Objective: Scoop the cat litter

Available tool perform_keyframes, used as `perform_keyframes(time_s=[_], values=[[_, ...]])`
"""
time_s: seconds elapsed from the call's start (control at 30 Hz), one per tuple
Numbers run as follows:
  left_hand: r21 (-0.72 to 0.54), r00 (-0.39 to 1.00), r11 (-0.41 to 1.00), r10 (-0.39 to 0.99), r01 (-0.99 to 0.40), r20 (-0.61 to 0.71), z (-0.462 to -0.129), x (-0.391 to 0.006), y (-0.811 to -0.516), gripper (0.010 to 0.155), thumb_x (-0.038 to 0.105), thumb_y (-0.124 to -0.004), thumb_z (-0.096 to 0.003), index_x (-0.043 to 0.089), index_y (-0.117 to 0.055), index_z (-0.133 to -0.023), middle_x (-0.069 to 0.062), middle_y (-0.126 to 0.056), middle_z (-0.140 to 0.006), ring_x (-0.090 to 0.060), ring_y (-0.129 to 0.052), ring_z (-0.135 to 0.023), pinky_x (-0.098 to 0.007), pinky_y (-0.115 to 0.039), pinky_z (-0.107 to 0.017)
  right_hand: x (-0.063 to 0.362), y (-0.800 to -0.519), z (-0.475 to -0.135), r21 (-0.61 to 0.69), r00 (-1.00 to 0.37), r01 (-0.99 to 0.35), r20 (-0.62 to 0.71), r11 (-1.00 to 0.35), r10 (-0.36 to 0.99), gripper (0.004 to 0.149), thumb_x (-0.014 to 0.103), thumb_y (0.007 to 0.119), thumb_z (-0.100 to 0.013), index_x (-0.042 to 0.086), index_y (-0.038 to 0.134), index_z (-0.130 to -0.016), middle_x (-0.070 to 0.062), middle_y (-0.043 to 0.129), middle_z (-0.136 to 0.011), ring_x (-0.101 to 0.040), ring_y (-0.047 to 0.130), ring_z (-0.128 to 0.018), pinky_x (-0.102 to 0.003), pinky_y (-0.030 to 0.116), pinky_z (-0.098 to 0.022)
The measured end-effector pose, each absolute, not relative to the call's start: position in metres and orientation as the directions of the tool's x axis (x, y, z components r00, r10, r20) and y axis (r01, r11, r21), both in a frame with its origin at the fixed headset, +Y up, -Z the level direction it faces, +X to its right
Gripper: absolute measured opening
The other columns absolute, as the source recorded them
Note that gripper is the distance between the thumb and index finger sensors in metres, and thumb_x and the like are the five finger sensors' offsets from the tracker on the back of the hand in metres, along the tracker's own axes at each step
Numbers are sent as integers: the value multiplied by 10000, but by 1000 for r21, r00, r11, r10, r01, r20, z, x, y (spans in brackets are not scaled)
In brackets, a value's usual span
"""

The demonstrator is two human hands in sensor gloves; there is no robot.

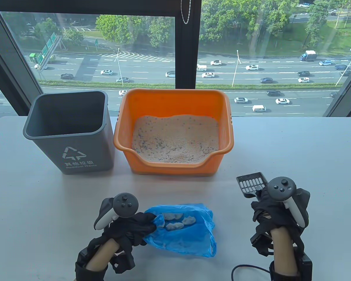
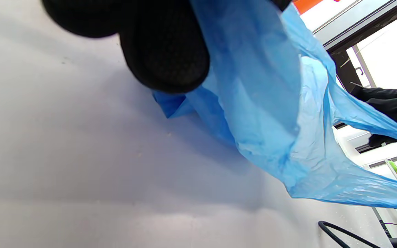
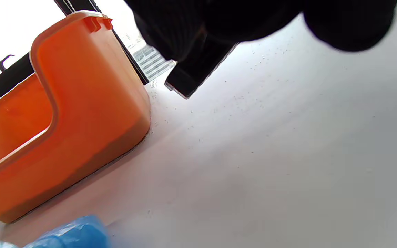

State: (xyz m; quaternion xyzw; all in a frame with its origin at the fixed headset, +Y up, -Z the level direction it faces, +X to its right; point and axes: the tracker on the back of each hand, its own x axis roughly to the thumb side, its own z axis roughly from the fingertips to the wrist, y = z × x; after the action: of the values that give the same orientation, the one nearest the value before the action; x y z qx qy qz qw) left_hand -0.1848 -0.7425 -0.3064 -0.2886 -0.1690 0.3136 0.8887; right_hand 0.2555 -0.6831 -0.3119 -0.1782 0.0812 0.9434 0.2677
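An orange litter box [image 1: 175,99] holding pale litter [image 1: 175,137] stands at the table's middle back, also seen as the orange litter box [image 3: 47,120] in the right wrist view. My left hand [image 1: 134,226] pinches the rim of a blue plastic bag [image 1: 190,231] that lies on the table with a few grey-white clumps [image 1: 177,221] inside; the wrist view shows the blue bag [image 2: 277,113] under my fingers [image 2: 165,48]. My right hand [image 1: 269,209] grips the handle of a black slotted scoop [image 1: 251,184], whose head points toward the box. The scoop [image 3: 198,69] looks to hold no litter.
A grey waste bin [image 1: 68,128] stands left of the litter box, with nothing visible inside it. A window runs behind the table's far edge. A black cable [image 1: 245,267] lies near my right forearm. Fine litter grains [image 3: 253,86] dot the table by the scoop.
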Motion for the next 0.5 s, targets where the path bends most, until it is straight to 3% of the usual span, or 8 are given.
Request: perform_keyframes(time_s=[0.1, 0.27, 0.37, 0.5], values=[[-631, 743, 627, 659, -456, 118, -307, -185, -743, 532, 396, -729, -528, 186, -608, -1001, -233, -658, -953, -192, -981, -469, -328, -811, -339, 267, -717, -317, -64, -757, -491, -462, -869, 462, 686, 197, 809, -417, -15, 476, -978, -348, 566, -867, -196, 842, -428, -455, 774, -361], [-631, 745, 630, 656, -453, 120, -307, -185, -743, 585, 422, -762, -510, 168, -589, -1007, -241, -651, -957, -192, -981, -477, -327, -810, -342, 271, -750, -315, -88, -745, -397, -551, -914, 376, 661, 247, 779, -433, -6, 493, -973, -323, 615, -849, -222, 872, -449, -468, 778, -365], [-633, 745, 631, 655, -448, 126, -307, -184, -743, 597, 412, -783, -503, 163, -583, -1008, -242, -648, -960, -191, -978, -483, -326, -807, -343, 268, -759, -313, -27, -777, -256, -589, -966, 222, 659, 296, 770, -438, 25, 506, -978, -305, 638, -846, -275, 851, -488, -472, 749, -365], [-598, 766, 669, 628, -441, 138, -306, -181, -741, 549, 365, -790, -505, 177, -606, -987, -219, -667, -949, -180, -978, -476, -319, -806, -337, 266, -767, -314, 63, -769, -299, -606, -952, 201, 649, 328, 770, -445, 27, 543, -973, -313, 574, -886, -331, 790, -574, -474, 706, -410]])
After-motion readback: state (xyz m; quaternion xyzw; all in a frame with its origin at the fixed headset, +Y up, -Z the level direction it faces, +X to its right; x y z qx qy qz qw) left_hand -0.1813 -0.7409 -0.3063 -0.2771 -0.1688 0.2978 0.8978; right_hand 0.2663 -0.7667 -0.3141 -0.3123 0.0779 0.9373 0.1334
